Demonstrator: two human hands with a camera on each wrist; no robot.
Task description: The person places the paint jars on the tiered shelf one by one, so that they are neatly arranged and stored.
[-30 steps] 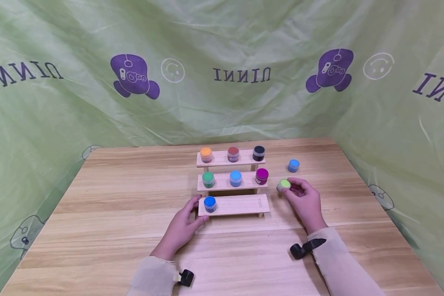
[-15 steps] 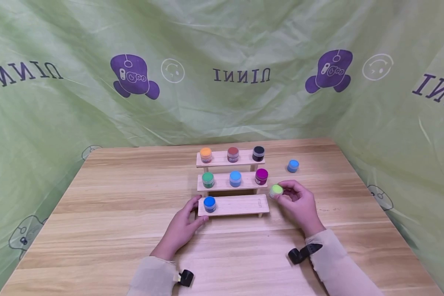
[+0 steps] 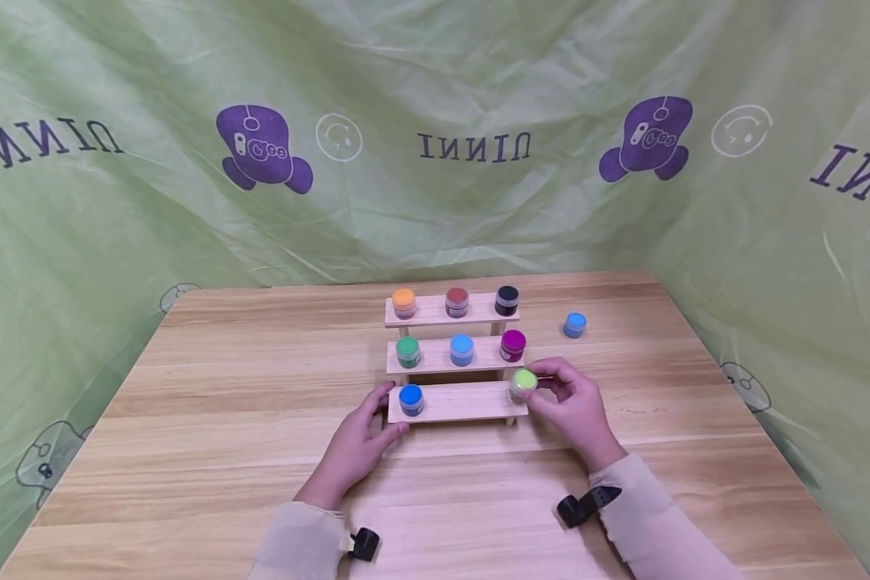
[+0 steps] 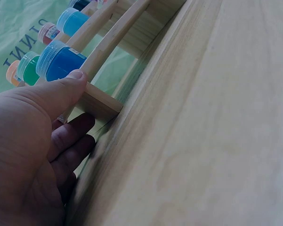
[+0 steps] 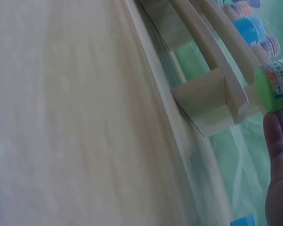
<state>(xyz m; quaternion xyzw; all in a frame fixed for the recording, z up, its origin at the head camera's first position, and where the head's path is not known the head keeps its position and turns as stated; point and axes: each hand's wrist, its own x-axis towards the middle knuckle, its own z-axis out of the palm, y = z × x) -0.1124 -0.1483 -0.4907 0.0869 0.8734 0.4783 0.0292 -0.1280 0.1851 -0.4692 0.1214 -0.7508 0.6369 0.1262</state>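
In the head view my right hand (image 3: 576,411) pinches a small paint jar with a light green lid (image 3: 525,380) at the right end of the bottom tier of a stepped wooden rack (image 3: 464,403). The right wrist view shows that jar's green side and label (image 5: 278,84) above the tier; whether it touches the wood I cannot tell. My left hand (image 3: 355,451) grips the rack's left end, thumb on the front edge and fingers around the side. Beside the thumb stands a dark blue paint jar (image 4: 61,61) on the bottom tier.
On the middle tier stand green (image 3: 408,352), light blue (image 3: 461,350) and purple jars (image 3: 512,345). The top tier bears orange (image 3: 403,303), brown-red (image 3: 457,302) and black jars (image 3: 507,300). A blue jar (image 3: 574,325) sits on the table right of the rack. Green cloth (image 3: 435,217) hangs behind.
My right hand has moved left with the light green jar, from beside the rack to the right end of its bottom tier. The left hand has stayed on the rack.
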